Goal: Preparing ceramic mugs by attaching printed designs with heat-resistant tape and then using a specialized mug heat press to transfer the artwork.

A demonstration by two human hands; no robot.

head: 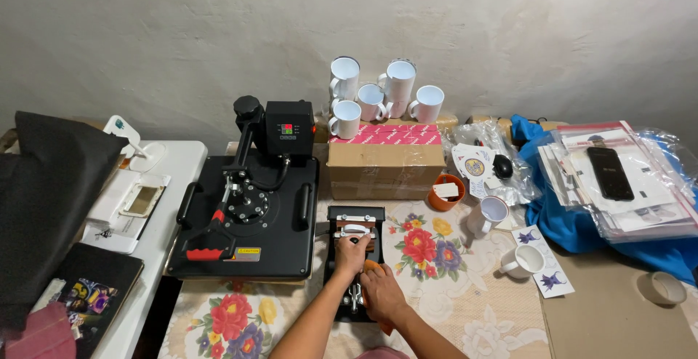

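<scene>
Mug press [354, 257]: small black frame, long axis running from you toward the cardboard box [384, 164], sitting on the floral tablecloth [436, 286] right of the flat heat press [247, 214]. White mug [355, 229] clamped inside, lying on its side. Your left hand [351, 251] curls closed around the mug end; your right hand [381, 291] grips the orange-handled lever [371, 264]. Box top carries six white mugs [385, 94], all empty. Orange cup [446, 190] holds a white slip.

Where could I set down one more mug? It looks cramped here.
Bare flowered tablecloth lies between the hands at the small mug press and the two loose mugs. The brown mat, left of the tape roll, is bare too. Crowded: the box top and the plastic sleeves.
</scene>
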